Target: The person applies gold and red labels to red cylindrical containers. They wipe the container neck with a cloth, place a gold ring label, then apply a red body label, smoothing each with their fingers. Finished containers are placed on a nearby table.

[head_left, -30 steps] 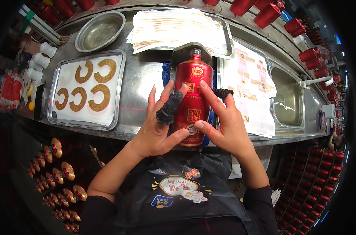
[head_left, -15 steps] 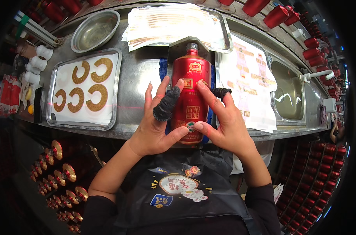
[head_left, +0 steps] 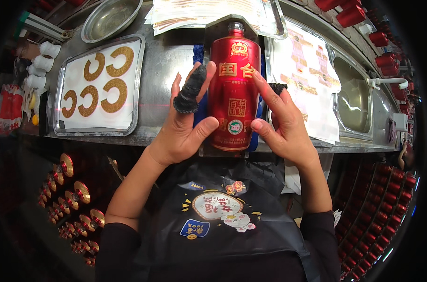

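Observation:
A glossy red bottle with gold lettering lies on its back in a dark holder, its clear neck pointing away from me. A round green and white sticker sits low on its front. My left hand is open at the bottle's left side, fingers raised and thumb out. On the other side, my right hand is open too, its index fingertip at the bottle's right edge; whether it touches, I cannot tell. Each hand wears a black ribbed finger cover. Blue cloth shows beside the bottle.
To the left, a metal tray bears several gold C-shaped labels; behind it is a steel bowl. Label sheets lie at the back, more sheets at right. A sink with a white tap stands beyond. Red bottles are racked below right.
Both hands have lifted off the bottle's front and spread apart to its sides. The whole bench sits higher in the picture. The sticker is now fully uncovered.

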Available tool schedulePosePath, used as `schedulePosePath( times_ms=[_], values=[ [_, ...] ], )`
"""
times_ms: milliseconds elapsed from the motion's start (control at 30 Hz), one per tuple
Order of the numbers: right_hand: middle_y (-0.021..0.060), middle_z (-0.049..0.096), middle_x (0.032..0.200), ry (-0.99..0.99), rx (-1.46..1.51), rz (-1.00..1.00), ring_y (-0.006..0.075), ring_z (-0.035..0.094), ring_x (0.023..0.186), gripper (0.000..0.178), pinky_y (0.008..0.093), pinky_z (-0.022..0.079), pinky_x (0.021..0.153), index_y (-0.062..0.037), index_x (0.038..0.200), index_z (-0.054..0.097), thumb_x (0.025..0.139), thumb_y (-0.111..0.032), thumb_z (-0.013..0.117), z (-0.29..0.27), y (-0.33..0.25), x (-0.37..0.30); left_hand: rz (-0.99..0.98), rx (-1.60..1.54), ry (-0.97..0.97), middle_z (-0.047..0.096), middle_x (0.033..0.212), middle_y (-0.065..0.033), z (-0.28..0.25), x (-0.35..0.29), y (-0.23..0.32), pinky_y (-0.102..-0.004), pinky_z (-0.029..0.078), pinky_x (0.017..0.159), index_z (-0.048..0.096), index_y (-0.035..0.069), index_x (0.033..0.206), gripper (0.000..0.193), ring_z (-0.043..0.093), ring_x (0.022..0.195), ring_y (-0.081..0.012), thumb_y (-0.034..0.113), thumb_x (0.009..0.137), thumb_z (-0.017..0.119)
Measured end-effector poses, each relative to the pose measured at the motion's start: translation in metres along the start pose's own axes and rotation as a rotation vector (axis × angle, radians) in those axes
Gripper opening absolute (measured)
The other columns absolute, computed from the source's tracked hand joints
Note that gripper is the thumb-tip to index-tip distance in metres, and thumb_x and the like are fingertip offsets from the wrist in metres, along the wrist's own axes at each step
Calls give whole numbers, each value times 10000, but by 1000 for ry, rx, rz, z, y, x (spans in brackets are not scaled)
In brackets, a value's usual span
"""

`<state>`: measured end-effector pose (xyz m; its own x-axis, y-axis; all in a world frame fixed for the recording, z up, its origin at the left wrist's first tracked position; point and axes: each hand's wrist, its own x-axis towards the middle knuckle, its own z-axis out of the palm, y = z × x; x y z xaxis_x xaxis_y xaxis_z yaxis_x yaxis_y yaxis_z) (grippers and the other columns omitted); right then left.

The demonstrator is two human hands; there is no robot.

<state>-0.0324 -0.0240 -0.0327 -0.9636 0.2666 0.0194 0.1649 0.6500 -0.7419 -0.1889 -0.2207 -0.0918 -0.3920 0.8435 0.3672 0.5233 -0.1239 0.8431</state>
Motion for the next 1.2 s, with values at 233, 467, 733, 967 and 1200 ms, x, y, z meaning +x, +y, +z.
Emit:
schedulePosePath(
  times_ms=[233, 467, 733, 967, 1200],
  values=[
    [121, 469, 843, -80, -14, 6, 258, 449, 743, 791, 358, 421, 702, -300, 1537, 438, 839, -536, 725, -1, 15, -6, 25, 25, -95, 295, 1645, -139, 2, -1, -5, -574, -26, 1200, 167, 147, 1603, 776, 156, 1549, -365, 368, 992, 594],
    [104, 497, 872, -84, 41, -10, 216, 442, 737, 839, 336, 413, 683, -289, 1551, 417, 825, -557, 740, 0, 24, -5, 30, 21, -70, 304, 1640, -140, 1, -1, -3, -588, -27, 1195, 187, 176, 1596, 772, 168, 1545, -370, 378, 984, 611],
    [59, 410, 833, -11, 76, -9, 188, 412, 725, 971, 335, 394, 666, -312, 1580, 348, 754, -648, 735, 9, 48, 1, 17, 34, -90, 306, 1640, -133, -2, 1, -3, -553, -6, 1209, 207, 116, 1596, 810, 175, 1546, -356, 389, 964, 635],
    [59, 411, 821, -23, 109, 1, 196, 409, 726, 1022, 350, 389, 671, -326, 1585, 330, 717, -659, 754, 9, 50, 4, 34, 17, -80, 303, 1643, -126, -1, 0, -5, -557, 0, 1210, 208, 114, 1602, 823, 182, 1544, -356, 397, 959, 637],
    [54, 420, 807, -19, 47, -14, 188, 394, 723, 874, 328, 403, 657, -289, 1535, 448, 777, -580, 772, 3, 30, -1, 14, 3, -69, 284, 1650, -131, -1, -4, -6, -564, 16, 1210, 196, 102, 1604, 837, 178, 1545, -350, 402, 956, 634]
  ],
)
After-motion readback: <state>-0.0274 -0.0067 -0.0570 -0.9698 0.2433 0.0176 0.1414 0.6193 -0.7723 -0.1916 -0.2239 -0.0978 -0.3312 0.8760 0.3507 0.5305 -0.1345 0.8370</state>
